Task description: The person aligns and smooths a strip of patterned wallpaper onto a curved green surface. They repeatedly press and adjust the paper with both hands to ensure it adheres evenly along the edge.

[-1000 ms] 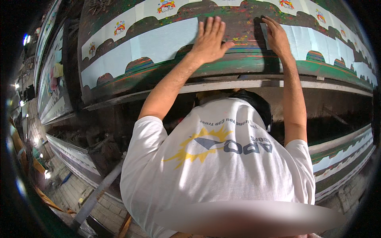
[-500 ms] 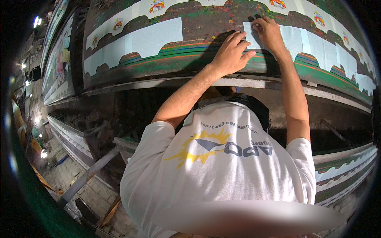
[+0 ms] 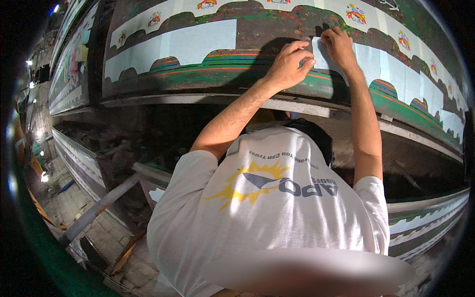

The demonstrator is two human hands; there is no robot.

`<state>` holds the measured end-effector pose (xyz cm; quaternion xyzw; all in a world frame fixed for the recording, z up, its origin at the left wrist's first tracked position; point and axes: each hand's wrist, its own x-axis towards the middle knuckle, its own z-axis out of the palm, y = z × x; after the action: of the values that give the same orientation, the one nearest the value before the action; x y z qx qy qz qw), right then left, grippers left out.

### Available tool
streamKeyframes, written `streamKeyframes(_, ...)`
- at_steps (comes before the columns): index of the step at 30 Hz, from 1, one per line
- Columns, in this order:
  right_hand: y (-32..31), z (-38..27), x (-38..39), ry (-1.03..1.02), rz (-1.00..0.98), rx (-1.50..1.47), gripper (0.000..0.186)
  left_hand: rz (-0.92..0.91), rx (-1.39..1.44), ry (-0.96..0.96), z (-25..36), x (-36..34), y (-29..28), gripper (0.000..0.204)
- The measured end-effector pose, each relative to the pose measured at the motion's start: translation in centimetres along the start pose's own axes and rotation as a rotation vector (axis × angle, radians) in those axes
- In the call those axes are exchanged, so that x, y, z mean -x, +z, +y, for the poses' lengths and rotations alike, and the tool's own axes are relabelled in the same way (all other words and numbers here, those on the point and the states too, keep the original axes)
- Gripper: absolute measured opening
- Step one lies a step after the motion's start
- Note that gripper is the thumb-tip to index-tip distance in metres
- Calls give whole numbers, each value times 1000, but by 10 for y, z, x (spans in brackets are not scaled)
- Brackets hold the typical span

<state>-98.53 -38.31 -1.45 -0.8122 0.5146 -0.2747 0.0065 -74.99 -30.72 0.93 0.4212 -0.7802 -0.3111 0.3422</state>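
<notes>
A long dark table holds a row of pale blue cut fabric pieces with scalloped edges. My right hand (image 3: 339,48) is closed, with its fingertips bunched at the upper left part of one pale blue fabric piece (image 3: 322,55); the palm hides their exact grip. Just left of that piece, my left hand (image 3: 292,65) has curved fingers held apart, with the thumb close to the piece's left edge. Whether it touches the cloth I cannot tell. Another pale blue fabric piece (image 3: 208,42) lies flat further left, across a gap of bare, paint-specked tabletop.
Along the far side runs a row of white fabric pieces (image 3: 178,22) printed with small colourful pictures. The table's near edge has a pale rail (image 3: 198,100). A slanted metal bar (image 3: 101,210) stands at lower left, and more tables (image 3: 74,54) with fabric pieces lie beyond.
The thumb and fingers of my left hand have drawn closer together. My right hand stays at the upper part of the fabric piece. The whole view has shifted slightly.
</notes>
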Motion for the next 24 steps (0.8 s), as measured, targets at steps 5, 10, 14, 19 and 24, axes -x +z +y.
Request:
streamKeyframes(5,-21,-25,-9,111,-203,-269,11,65,8,-27,-8,-4,-3,25)
streamKeyframes(10,-21,-55,-27,194,-280,-741,18,34,107,-9,-16,-15,-27,24)
streamKeyframes(14,-19,-69,-34,109,-273,-762,11,119,108,-42,-25,-11,-62,17)
streamKeyframes(19,-23,-57,-22,-70,-419,-171,16,140,5,-196,-53,12,-129,16)
streamKeyframes(24,-10,-49,-14,186,-283,-465,22,194,-106,-310,-89,37,-178,19)
